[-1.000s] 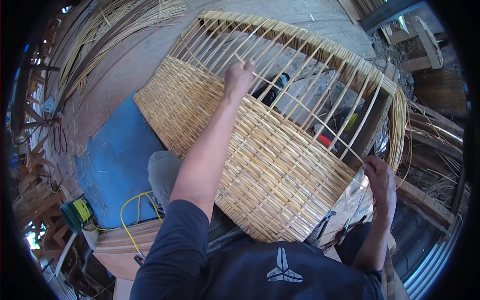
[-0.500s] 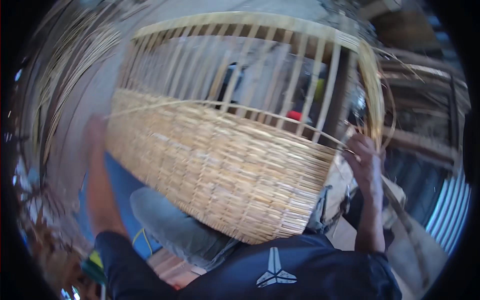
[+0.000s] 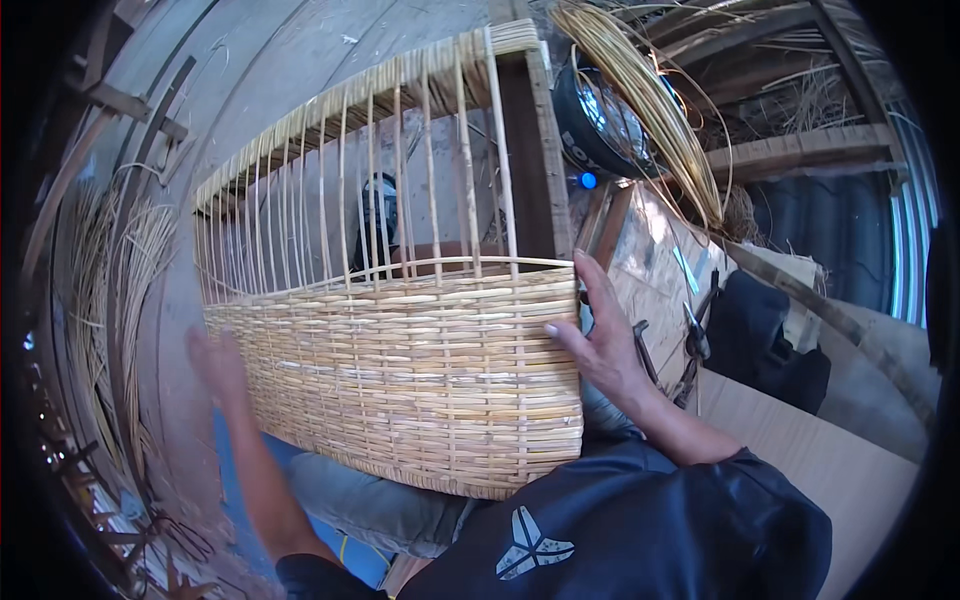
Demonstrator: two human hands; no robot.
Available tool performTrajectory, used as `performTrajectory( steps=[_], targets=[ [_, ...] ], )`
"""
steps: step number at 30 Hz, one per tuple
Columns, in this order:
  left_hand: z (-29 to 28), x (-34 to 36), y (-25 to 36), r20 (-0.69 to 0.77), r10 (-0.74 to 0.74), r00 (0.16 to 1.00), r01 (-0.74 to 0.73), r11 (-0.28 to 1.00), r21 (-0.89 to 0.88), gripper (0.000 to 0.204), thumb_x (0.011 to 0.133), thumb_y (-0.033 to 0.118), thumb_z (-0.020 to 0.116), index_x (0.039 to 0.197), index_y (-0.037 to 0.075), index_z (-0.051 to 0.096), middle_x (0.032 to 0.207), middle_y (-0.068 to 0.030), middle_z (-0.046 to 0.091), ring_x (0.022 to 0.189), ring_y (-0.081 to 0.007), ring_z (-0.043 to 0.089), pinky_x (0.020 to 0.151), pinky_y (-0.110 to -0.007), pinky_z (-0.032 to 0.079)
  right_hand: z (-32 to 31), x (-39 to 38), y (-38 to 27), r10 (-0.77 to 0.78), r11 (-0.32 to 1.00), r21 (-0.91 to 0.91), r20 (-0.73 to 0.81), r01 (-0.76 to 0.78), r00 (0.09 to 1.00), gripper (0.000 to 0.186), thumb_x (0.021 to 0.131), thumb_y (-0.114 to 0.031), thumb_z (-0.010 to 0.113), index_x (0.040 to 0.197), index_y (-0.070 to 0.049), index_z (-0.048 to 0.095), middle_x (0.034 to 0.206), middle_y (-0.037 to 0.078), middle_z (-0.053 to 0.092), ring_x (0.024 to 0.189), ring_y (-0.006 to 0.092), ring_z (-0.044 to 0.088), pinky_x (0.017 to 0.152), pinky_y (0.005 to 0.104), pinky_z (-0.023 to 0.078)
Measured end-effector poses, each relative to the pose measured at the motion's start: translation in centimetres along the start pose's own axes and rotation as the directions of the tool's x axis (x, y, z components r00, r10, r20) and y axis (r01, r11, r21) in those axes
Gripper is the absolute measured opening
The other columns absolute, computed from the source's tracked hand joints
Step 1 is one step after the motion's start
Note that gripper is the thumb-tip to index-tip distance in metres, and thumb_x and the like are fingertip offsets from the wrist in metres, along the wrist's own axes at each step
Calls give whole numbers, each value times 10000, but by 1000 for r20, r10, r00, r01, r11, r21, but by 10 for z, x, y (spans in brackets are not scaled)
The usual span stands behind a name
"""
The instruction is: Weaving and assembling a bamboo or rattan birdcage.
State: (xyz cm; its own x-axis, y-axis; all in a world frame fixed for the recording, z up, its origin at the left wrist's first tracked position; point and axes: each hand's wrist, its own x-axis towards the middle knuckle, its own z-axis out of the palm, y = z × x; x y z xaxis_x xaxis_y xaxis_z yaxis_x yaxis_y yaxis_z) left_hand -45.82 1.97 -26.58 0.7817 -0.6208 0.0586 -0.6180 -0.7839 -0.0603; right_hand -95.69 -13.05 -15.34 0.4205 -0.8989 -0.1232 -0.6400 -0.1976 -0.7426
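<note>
Head view. Woven panel (image 3: 420,370) stands across the front of the person's body, above the grey trousers (image 3: 375,505). Lower part closely woven; upright stakes (image 3: 466,160) run bare from the weave to the wrapped top rail (image 3: 375,88). One pale strand (image 3: 535,261) arches slightly above the weave edge and ends near the right corner.

Right hand (image 3: 607,345): at the panel's right edge, thumb on the front face, forefinger up at the corner by the strand end; other fingers hidden, so firmness of grip cannot be told. Left hand (image 3: 218,365): motion-blurred at the left edge; grip and contact cannot be told.

Bundle of strands (image 3: 660,115) lies upper right, over a dark round container (image 3: 583,140).
</note>
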Motion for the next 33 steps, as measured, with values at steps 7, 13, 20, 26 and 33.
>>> performTrajectory(
  steps=[7,13,20,26,33],
  targets=[
    [8,-21,86,111,474,873,-433,860,-268,313,936,286,501,1065,29,627,1090,-178,616,1058,-345,549,972,-489,357,10,-6,5,-77,997,-4,-72,77,994,719,858,-163,632,1426,50,245,1461,255,283,1377,367,271,1140,403,215],
    [1,-10,97,122,402,907,-365,898,-246,338,947,314,459,915,30,640,910,-207,622,877,-391,577,814,-491,428,23,-4,-4,-34,999,27,-118,37,992,785,825,-137,640,1452,29,197,1481,252,252,1391,370,242,1150,410,189],
    [36,-4,98,191,162,968,-148,985,-84,501,980,434,289,981,62,624,864,-249,654,832,-458,619,723,-555,464,18,-4,2,-132,989,-78,-63,127,989,754,889,-228,601,1453,41,179,1473,269,249,1401,380,209,1154,415,176],
    [50,0,101,108,63,992,-40,979,-200,510,975,405,281,999,28,624,911,-275,641,882,-497,575,771,-559,434,19,-2,-3,-132,989,-78,-108,124,985,725,881,-237,604,1426,55,226,1448,283,279,1371,397,262,1138,435,211],
    [51,0,102,154,54,987,0,943,-334,509,946,384,309,982,-20,618,971,-320,608,932,-513,542,814,-544,403,-57,-36,136,313,950,98,-297,-297,902,305,889,-147,554,1174,-40,568,1256,173,545,1181,337,503,1021,384,385]
  ],
)
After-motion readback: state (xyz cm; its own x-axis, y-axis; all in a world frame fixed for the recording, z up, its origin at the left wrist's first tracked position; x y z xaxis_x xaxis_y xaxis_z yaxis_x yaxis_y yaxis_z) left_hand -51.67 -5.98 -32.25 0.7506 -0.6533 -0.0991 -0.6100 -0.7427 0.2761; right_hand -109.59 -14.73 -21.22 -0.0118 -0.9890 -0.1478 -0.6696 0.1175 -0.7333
